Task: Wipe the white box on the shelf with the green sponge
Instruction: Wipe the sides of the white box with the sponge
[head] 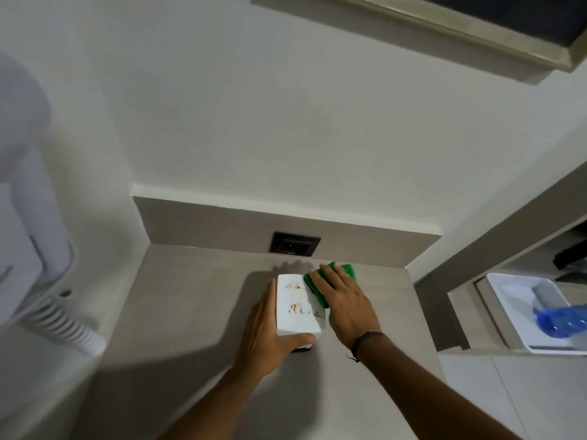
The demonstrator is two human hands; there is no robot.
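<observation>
A white box (pixel 298 308) with brownish stains on its top lies on the grey shelf (pixel 197 300). My left hand (pixel 270 335) grips it from the left side, thumb across its near end. My right hand (pixel 344 304) presses flat on a green sponge (pixel 347 268), which lies against the box's far right edge and partly on its top. Most of the sponge is hidden under my fingers.
A dark wall socket (pixel 294 243) sits in the grey backsplash just behind the box. A white appliance with a ribbed hose (pixel 68 322) stands at the left. At the right, a white tray (pixel 508 300) holds a blue plastic bottle (pixel 562 319).
</observation>
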